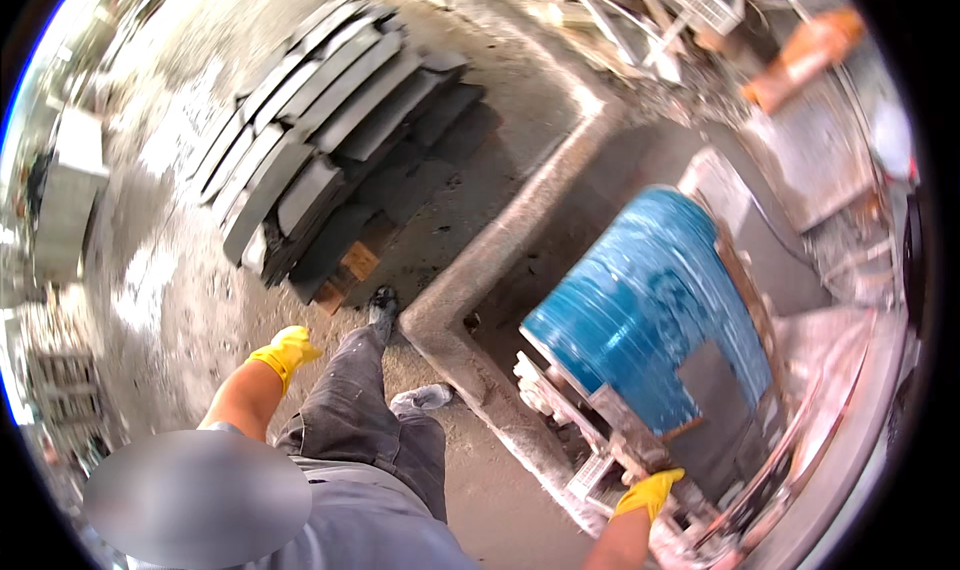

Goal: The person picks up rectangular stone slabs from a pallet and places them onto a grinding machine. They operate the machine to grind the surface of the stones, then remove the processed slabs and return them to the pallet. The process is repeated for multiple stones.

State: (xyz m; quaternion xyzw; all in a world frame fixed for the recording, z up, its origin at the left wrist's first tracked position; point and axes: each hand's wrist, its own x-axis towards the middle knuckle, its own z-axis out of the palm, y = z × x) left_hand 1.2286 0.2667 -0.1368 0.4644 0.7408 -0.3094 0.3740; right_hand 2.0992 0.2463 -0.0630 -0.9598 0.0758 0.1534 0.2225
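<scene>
Well, a dirty frame [625,432] stood down on our right, along the near end of a big blue shiny thing [635,280]. Our yellow-gloved right hand [650,493] was at the frame's lower end. It reached toward the frame, but we could not tell if it touched or gripped anything, or how wide its fingers were. A small pale grille [590,476] lay just left of that hand. The blue shiny thing had a round top, and a flat grey patch [715,378] showed low on its right part.

We guessed that the step in hand was getting to the frame, with the right hand doing the reaching. The next move seemed to call for a sure hold on it, and care with our feet.

A low rough wall [445,315] ran along two sides of the frame and the blue shiny thing, with its corner by our legs. We stood outside it, one boot [383,308] close to the corner and the other boot [425,398] nearer to our body.

Our left hand [285,355] was yellow-gloved too. It hung over the wet floor [150,350] with nothing to be seen in it, and we could not tell how far its fingers were bent. Just ahead of our feet sat a big pile of grey slabs [345,90] with wood blocks [360,261] at its near end.
</scene>
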